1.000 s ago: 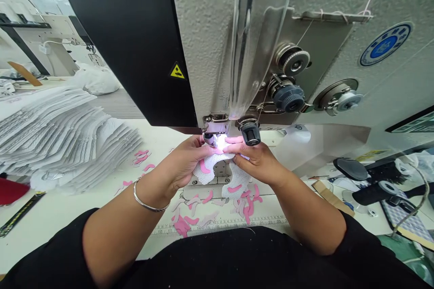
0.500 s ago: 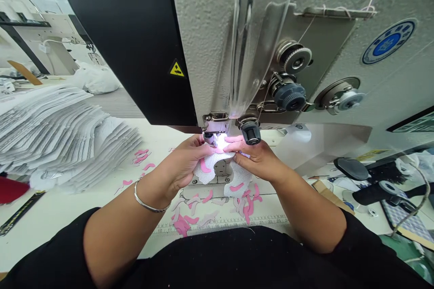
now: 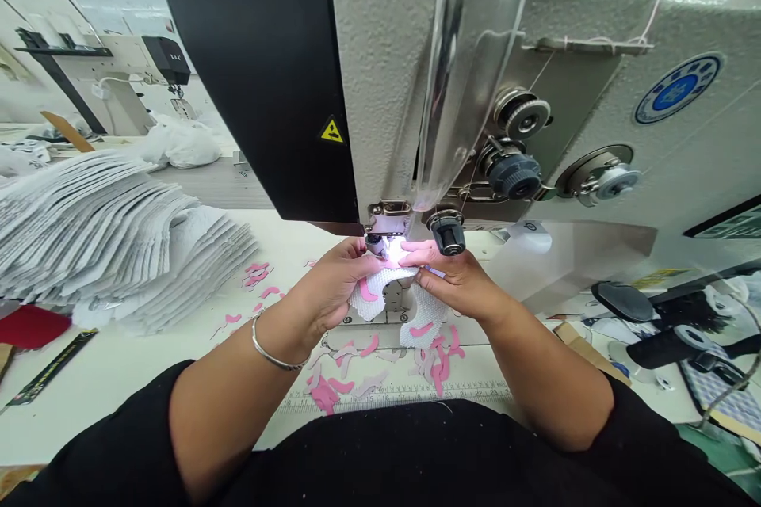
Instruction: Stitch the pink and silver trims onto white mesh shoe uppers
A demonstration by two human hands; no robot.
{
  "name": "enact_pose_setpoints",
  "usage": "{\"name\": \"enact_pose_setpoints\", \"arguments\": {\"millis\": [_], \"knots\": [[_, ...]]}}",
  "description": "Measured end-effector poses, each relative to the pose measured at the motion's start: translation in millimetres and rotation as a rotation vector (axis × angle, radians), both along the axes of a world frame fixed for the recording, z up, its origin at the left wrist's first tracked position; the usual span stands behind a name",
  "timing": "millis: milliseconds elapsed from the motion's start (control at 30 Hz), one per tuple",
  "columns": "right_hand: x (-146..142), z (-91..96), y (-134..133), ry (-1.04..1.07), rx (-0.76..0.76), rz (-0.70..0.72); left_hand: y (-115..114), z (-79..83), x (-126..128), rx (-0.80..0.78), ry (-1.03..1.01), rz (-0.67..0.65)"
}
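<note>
A white textured fabric piece (image 3: pixel 425 305) with curved cut-outs and pink patches lies on the bed of a sewing machine (image 3: pixel 380 79). My left hand (image 3: pixel 342 277) pinches its left side, thumb beside the lit presser foot (image 3: pixel 376 244). On the other side my right hand (image 3: pixel 457 277) grips the fabric, its fingertips laid on the pink part under the lamp. The needle point is lost in the glare. Loose pink strips (image 3: pixel 324 392) are scattered on the table in front of the fabric.
A tall stack of white fabric pieces (image 3: pixel 119 245) leans on the left. A printed ruler scale (image 3: pixel 392 396) runs along the near table edge. Right of the machine are a black thread cone (image 3: pixel 669 347) and a cardboard piece (image 3: pixel 586 352). Another sewing machine (image 3: pixel 124 79) stands behind.
The camera view has shifted, so the machine and hands appear slightly further right and more of the background shows. Both hands keep their hold on the fabric at the presser foot.
</note>
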State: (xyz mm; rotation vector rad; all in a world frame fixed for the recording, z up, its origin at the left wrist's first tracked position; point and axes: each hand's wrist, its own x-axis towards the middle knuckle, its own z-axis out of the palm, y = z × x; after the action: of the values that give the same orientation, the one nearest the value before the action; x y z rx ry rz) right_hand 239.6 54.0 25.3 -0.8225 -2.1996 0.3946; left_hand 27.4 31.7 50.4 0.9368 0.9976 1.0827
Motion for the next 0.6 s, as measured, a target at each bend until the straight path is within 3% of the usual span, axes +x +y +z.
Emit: {"name": "enact_pose_setpoints", "arguments": {"millis": [300, 600], "knots": [[4.9, -1.2, 7.2, 0.007, -0.070, 0.001, -4.7, 3.3, 3.9, -0.015, -0.020, -0.003], [3.7, 0.4, 8.1, -0.014, -0.042, 0.010, -0.7, -1.3, 1.6, 0.023, -0.031, -0.008]]}}
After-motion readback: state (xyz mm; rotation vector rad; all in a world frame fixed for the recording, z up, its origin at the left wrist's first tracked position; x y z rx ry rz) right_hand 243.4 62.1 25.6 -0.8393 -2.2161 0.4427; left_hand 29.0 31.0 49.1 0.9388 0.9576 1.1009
